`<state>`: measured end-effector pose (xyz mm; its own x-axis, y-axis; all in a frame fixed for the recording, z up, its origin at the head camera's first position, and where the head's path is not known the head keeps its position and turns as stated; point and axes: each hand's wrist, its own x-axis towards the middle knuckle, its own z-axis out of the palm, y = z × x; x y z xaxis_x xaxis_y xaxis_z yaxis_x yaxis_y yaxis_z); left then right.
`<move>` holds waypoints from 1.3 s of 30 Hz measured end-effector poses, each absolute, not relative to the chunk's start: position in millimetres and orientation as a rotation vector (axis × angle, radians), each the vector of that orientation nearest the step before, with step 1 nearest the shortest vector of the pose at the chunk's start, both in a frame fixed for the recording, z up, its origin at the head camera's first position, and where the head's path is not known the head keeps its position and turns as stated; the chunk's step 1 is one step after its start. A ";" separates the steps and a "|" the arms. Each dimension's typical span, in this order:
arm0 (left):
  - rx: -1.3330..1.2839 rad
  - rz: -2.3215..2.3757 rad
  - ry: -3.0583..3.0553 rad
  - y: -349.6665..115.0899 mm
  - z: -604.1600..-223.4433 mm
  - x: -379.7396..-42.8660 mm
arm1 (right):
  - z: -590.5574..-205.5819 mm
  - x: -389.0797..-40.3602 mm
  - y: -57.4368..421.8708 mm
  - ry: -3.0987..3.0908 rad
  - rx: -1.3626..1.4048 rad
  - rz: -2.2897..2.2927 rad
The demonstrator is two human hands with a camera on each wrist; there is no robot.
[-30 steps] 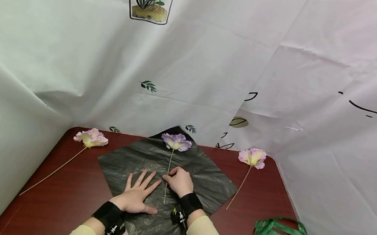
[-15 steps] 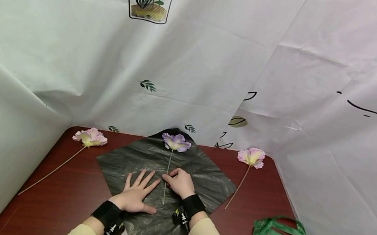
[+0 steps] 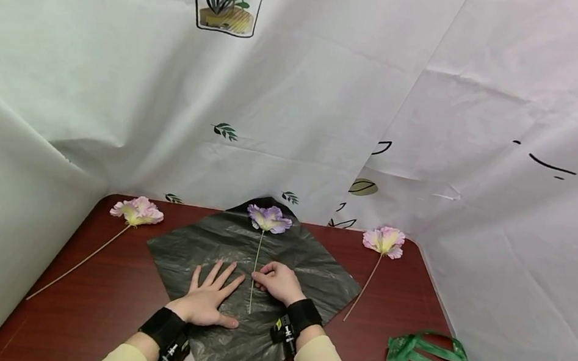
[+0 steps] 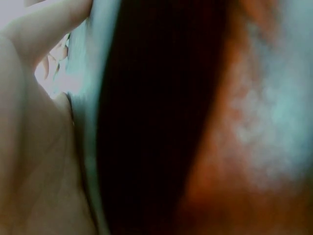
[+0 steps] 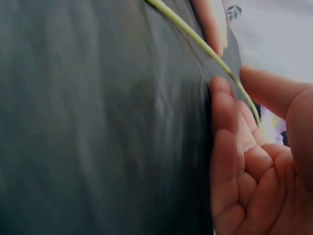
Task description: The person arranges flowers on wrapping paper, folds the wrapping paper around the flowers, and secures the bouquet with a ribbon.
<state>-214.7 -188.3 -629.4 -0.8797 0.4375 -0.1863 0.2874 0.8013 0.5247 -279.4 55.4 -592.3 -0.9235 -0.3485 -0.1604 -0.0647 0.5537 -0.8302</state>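
A purple flower [image 3: 269, 219] with a thin pale stem lies on a square sheet of dark, crinkled wrapping paper [image 3: 311, 258], which is turned so one corner points away from me. My left hand [image 3: 207, 305] is flat on the paper left of the stem, fingers spread. At the middle of the stem, the right hand [image 3: 280, 281] has its thumb and curled fingers around it. The right wrist view shows the green stem [image 5: 195, 36] running between thumb and fingers. In the left wrist view only part of the left palm [image 4: 39, 161] shows beside blurred dark and reddish areas.
On the red-brown table [image 3: 103, 278] a pink flower [image 3: 137, 211] with a long stem lies at left. Another pink flower [image 3: 383, 242] lies at right, its stem tip near the paper's corner. A green ribbon [image 3: 436, 355] lies front right. White patterned cloth [image 3: 308, 84] surrounds the table.
My right wrist has shifted slightly to the right, and the thumb tip now reaches less far across the stem. The left hand and the flowers stay in place.
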 end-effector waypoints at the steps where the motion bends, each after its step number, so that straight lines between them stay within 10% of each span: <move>1: 0.554 0.713 2.688 -188.6 -628.6 -214.7 | -593.5 -281.7 55.8 2.471 -0.332 -1.314; 33: 0.571 0.794 2.635 -192.7 -625.2 -213.5 | -557.3 -238.3 164.0 2.502 -0.468 -1.679; 39: 0.564 0.778 2.642 -191.8 -632.1 -216.0 | -542.1 -233.9 188.2 2.600 -0.126 -1.739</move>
